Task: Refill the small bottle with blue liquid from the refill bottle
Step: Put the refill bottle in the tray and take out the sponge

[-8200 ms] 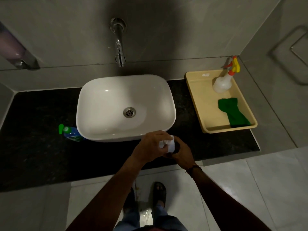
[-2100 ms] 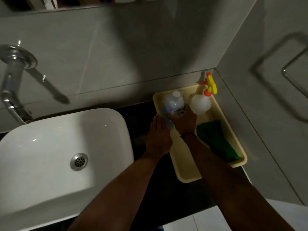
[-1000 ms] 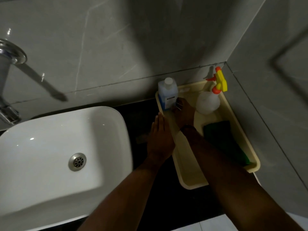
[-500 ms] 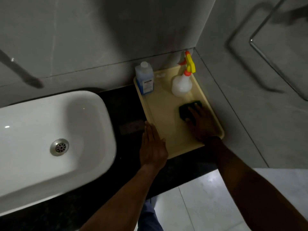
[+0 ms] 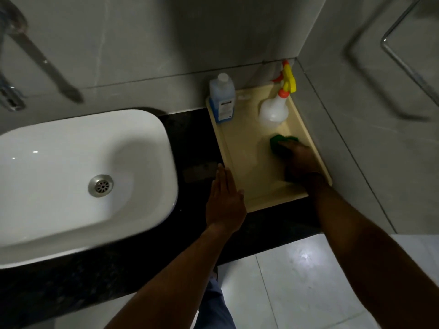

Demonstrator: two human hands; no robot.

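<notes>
Refill bottle of clear rectangular plastic, white-capped and part-filled with blue liquid, is stood upright and unheld in the back left corner of the shallow beige plastic tray. The right hand is laid over a bunched green cloth; whether the cloth is grasped cannot be told. The left hand is rested flat and released on the black stone counter, at the tray's rim. A wiping or tidying step is judged to be in hand. Next, the cloth must be gathered securely.

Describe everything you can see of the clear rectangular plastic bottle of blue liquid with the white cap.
The clear rectangular plastic bottle stands upright in the far left corner of the shallow beige plastic tray. Its white cap is on, blue liquid fills most of it, and a white label with unreadable print faces front. The left hand and right hand are away from it.
</notes>
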